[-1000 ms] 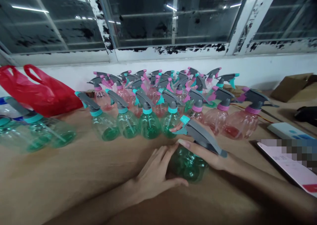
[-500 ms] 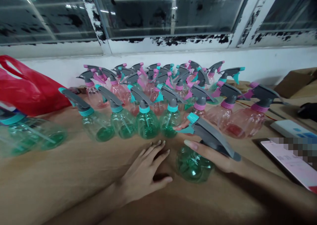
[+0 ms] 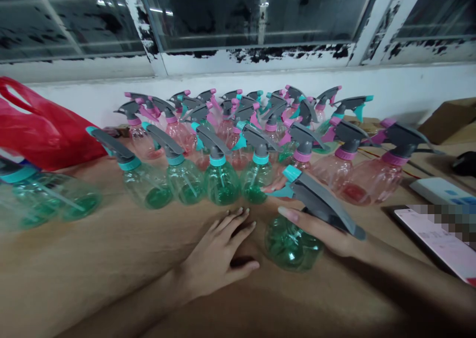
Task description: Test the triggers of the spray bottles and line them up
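A green see-through spray bottle (image 3: 293, 246) with a grey and turquoise trigger head stands on the wooden table (image 3: 130, 273), right of centre. Wrapped round its neck is my right hand (image 3: 327, 231), thumb on the near side and fingertips showing beyond the trigger. My left hand (image 3: 219, 256) lies palm down on the table just left of that bottle, fingers stretched out and holding nothing. Ahead of it is a front row of green spray bottles (image 3: 222, 182) with turquoise collars. Pink spray bottles (image 3: 375, 179) continue the row to the right.
Behind the front row, several more pink and green bottles crowd toward the white wall (image 3: 401, 87). A red plastic bag (image 3: 48, 130) and more green bottles (image 3: 80, 204) are at left. At right lie a phone (image 3: 435, 239), a white box (image 3: 442, 194) and a cardboard box (image 3: 449, 122).
The view has shifted slightly. Both hands and the held bottle keep nearly the same place on the table.
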`<act>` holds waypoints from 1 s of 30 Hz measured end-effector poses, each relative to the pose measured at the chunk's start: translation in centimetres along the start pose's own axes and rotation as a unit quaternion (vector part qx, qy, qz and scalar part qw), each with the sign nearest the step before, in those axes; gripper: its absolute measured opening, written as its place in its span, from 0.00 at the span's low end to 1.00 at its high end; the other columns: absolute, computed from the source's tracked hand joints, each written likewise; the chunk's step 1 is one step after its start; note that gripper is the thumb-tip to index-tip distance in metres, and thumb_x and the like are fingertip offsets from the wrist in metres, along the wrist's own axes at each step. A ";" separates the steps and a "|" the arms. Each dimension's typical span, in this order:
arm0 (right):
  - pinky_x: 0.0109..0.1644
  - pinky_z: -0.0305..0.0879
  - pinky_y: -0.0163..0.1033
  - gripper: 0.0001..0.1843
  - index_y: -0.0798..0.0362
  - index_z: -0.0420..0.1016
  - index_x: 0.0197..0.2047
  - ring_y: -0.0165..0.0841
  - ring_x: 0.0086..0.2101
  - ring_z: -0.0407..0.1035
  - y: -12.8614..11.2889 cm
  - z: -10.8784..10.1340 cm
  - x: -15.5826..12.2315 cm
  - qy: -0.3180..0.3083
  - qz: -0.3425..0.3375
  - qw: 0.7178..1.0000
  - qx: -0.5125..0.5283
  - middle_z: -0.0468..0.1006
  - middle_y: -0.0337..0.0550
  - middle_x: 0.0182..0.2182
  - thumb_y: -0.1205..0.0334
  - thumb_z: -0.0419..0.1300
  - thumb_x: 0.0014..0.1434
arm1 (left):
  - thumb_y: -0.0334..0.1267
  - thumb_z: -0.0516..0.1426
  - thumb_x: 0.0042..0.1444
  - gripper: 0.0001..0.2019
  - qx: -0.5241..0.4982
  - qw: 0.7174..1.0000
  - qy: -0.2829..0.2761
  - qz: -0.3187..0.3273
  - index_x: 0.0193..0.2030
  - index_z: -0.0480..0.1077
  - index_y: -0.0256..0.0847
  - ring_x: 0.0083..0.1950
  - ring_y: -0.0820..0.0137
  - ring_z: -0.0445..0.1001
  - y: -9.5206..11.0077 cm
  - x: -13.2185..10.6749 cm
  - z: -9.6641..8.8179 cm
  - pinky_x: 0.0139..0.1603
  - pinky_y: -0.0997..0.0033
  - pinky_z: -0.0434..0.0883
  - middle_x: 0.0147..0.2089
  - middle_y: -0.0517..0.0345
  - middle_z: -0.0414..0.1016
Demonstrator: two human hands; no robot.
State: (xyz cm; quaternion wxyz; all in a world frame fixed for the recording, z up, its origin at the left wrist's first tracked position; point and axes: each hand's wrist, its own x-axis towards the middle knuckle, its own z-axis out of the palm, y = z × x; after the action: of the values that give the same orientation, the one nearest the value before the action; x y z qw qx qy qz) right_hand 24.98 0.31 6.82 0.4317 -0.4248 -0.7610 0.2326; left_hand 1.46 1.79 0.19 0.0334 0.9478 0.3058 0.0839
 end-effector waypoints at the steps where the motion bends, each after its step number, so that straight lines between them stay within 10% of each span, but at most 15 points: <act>1: 0.39 0.70 0.44 0.12 0.46 0.69 0.45 0.36 0.33 0.72 0.0 0.0 0.0 -0.002 0.003 1.000 0.001 0.76 0.40 0.34 0.55 0.57 0.58 | 0.55 0.53 0.60 0.31 -0.001 1.000 0.000 0.000 0.65 0.57 0.38 0.67 0.56 0.52 0.0 0.0 0.0 0.63 0.52 0.55 0.68 0.47 0.53; 30: 0.47 0.70 0.45 0.10 0.43 0.69 0.44 0.38 0.41 0.73 -0.2 0.0 0.1 0.010 -0.022 0.999 0.044 0.77 0.39 0.39 0.58 0.59 0.57 | 0.54 0.53 0.61 0.31 0.002 1.000 -0.009 0.004 0.64 0.57 0.36 0.68 0.56 0.51 0.1 -0.1 -0.2 0.64 0.52 0.54 0.68 0.46 0.52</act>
State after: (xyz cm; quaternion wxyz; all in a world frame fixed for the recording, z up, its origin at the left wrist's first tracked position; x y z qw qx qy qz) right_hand 24.86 0.25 7.03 0.4623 -0.3912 -0.7547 0.2524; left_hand 1.40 1.68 0.35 0.0340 0.9497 0.3022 0.0751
